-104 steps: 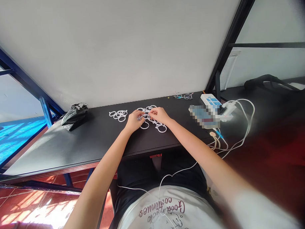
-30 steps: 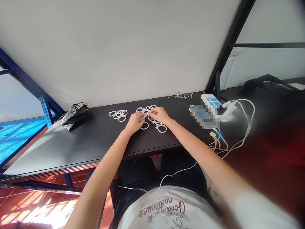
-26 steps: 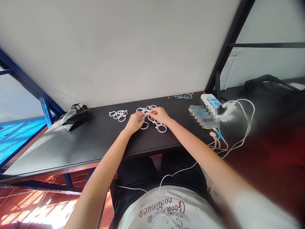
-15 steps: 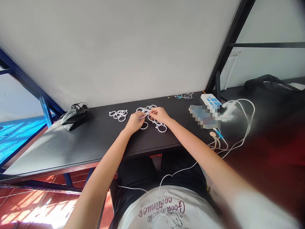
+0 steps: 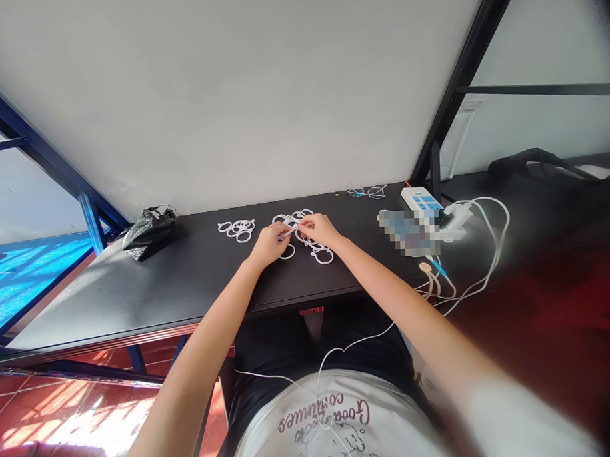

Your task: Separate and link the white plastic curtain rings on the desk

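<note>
White plastic rings (image 5: 322, 256), like curtain rings, lie in a loose cluster on the black table (image 5: 201, 279) around my hands. My left hand (image 5: 271, 245) is closed, its thumb and fingers pinching a white ring (image 5: 287, 232). Close beside it, my right hand (image 5: 317, 229) is also closed, its fingertips at the same ring. How the two grips meet is too small to make out. One ring (image 5: 287, 252) lies just below my left fingers. Farther left sits a second group of white rings (image 5: 239, 229), apart from both hands.
A crumpled black plastic bag (image 5: 149, 230) sits at the table's left end. Eyeglasses (image 5: 368, 191) lie by the wall. To the right are a power strip (image 5: 422, 203), a blurred-out phone (image 5: 410, 234) and white cables (image 5: 496, 248). A thin white cord (image 5: 334, 351) crosses my lap.
Almost nothing differs. Both hands stay in the same place with only a slight shift of the fingers at the ring.
</note>
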The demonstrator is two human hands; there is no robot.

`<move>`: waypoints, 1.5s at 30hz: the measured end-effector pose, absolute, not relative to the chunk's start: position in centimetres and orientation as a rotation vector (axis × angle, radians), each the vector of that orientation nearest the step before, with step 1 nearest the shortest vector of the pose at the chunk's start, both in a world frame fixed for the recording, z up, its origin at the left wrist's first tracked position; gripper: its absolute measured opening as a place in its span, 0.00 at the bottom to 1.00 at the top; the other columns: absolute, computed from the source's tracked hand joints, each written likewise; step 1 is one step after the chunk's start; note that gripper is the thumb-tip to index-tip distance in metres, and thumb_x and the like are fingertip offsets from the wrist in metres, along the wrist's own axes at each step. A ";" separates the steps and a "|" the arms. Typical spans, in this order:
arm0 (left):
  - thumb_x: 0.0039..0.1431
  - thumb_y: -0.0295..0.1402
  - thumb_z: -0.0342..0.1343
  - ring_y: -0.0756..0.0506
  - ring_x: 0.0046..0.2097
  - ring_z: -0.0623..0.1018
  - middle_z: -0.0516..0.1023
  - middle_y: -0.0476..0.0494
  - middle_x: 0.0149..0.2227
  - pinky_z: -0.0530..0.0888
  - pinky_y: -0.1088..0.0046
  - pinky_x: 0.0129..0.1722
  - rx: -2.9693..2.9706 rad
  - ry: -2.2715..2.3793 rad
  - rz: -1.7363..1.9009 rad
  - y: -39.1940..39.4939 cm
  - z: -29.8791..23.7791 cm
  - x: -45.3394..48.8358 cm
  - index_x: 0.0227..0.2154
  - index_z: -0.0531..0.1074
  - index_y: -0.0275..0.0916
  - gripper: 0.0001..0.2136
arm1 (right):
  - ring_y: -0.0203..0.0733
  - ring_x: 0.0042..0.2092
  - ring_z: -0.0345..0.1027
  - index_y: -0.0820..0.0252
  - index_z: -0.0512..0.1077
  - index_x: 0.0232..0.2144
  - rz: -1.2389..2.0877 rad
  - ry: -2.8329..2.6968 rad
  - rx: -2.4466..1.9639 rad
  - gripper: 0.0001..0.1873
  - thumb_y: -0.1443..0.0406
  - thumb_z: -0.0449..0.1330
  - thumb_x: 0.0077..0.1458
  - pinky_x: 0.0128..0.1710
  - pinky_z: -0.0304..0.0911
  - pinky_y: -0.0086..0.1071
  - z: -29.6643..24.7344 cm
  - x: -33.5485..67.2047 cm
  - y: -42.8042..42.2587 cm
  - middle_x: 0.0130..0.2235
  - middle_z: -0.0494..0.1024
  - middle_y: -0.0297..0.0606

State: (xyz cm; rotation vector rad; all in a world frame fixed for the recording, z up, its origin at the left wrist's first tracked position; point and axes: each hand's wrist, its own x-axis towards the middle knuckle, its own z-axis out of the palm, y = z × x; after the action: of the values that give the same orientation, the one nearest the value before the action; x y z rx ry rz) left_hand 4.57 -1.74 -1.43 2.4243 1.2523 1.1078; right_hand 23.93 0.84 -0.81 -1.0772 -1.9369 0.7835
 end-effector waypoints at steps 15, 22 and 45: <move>0.59 0.32 0.51 0.44 0.37 0.76 0.78 0.43 0.35 0.73 0.69 0.38 2.417 1.291 1.060 -1.9 -1.3 4.5 0.34 0.76 0.40 0.08 | 0.36 0.25 0.71 0.61 0.75 0.27 0.765 -1.949 -1.090 0.10 0.63 0.58 0.56 0.26 0.64 0.27 -0.4 24.0 0.4 0.24 0.79 0.36; 0.59 0.32 0.51 0.45 0.35 0.75 0.77 0.43 0.34 0.72 0.69 0.37 2.425 1.281 1.061 -2.0 -1.2 4.6 0.33 0.76 0.39 0.08 | 0.36 0.25 0.71 0.62 0.75 0.27 0.763 -1.955 -1.089 0.10 0.63 0.58 0.56 0.27 0.65 0.28 -0.5 23.9 0.5 0.24 0.79 0.37; 0.57 0.29 0.52 0.46 0.35 0.75 0.78 0.44 0.34 0.71 0.72 0.35 2.427 1.295 1.008 -1.8 -1.5 4.5 0.33 0.77 0.38 0.08 | 0.35 0.24 0.69 0.62 0.75 0.27 0.768 -1.950 -1.110 0.10 0.63 0.57 0.55 0.25 0.61 0.27 -0.2 23.9 0.3 0.25 0.79 0.37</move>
State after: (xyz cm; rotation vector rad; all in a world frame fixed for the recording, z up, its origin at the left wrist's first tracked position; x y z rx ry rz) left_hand 4.54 -1.80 -1.49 2.4266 1.2945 1.0080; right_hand 23.95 0.32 -0.18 -1.1096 -1.9502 0.7677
